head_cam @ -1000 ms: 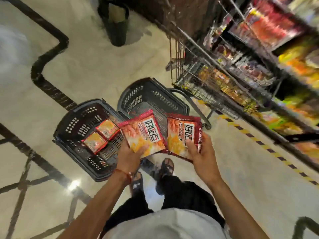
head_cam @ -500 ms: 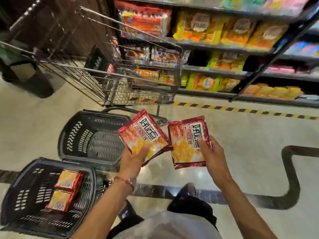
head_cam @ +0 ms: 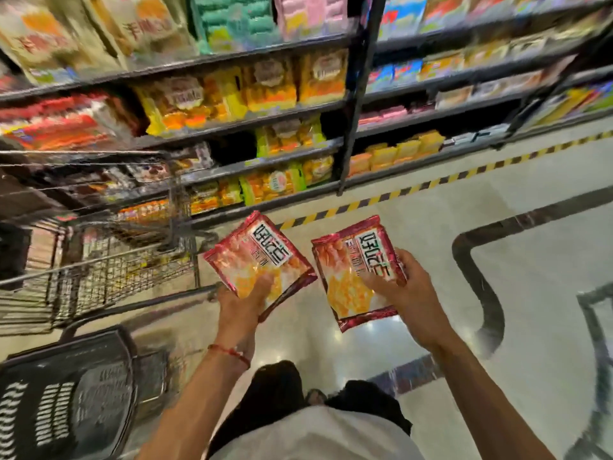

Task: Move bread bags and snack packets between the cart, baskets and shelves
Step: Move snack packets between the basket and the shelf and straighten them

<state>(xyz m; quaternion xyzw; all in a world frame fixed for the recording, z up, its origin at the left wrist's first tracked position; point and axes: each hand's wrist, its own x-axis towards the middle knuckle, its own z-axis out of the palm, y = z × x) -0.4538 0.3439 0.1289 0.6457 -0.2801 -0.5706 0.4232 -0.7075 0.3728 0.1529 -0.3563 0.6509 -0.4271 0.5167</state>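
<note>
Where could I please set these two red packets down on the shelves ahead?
A dark gap on the mid shelf, between the cart and the yellow-green bags, looks free. Bare floor lies between the striped tape and the black inlay. Upper shelves are packed.

Two red snack packets in play: the near packet (head_cam: 258,260) just right of the cart (head_cam: 109,277), the far packet (head_cam: 356,273) further right of it. Two hands up, the left hand (head_cam: 240,310) and the right hand (head_cam: 409,303), gripping one packet apiece. One wire cart, that's the lot. One black basket (head_cam: 66,400) below the cart, nearer the person. One red thread bracelet (head_cam: 229,351), low and right of the cart. Behind the cart, two shelving bays, split by one dark upright post (head_cam: 356,111). One yellow-and-black floor stripe (head_cam: 414,185) off to the cart's right. Shelf stock: too blurred to count.
</note>
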